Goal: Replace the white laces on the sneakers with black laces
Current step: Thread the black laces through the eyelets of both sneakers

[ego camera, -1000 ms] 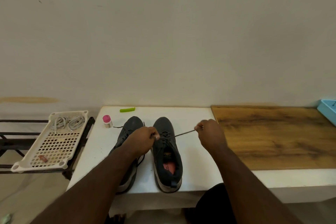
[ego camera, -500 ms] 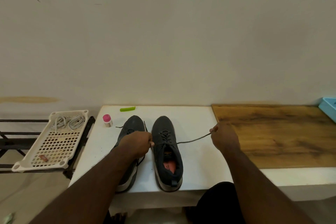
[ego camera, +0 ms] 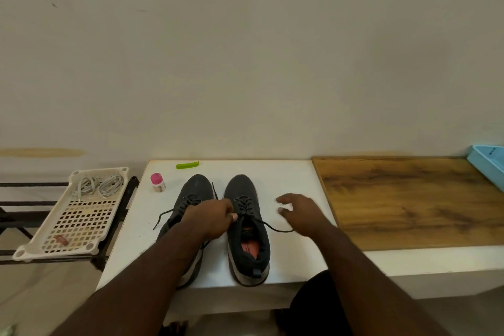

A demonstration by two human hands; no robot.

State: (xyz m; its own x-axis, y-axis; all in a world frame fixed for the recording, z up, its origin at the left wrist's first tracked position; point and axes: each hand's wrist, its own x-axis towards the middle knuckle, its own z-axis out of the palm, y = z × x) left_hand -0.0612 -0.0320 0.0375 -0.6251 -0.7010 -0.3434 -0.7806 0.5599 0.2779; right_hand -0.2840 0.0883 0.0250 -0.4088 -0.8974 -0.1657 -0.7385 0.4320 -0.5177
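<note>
Side by side on the white counter (ego camera: 286, 177), two dark sneakers point toward the wall, both threaded with black laces. The left hand (ego camera: 210, 217) rests between the pair, its grip closed in a pinch on the black lace (ego camera: 268, 226) at the right sneaker (ego camera: 246, 229), beside the collar. That lace's free end trails onto the counter under the right hand (ego camera: 301, 213), which hovers with fingers spread and relaxed, holding nothing. Another lace end lies loose beside the left sneaker (ego camera: 195, 194). White laces (ego camera: 99, 185) sit coiled in a perforated tray (ego camera: 71, 226) on the rack at left.
</note>
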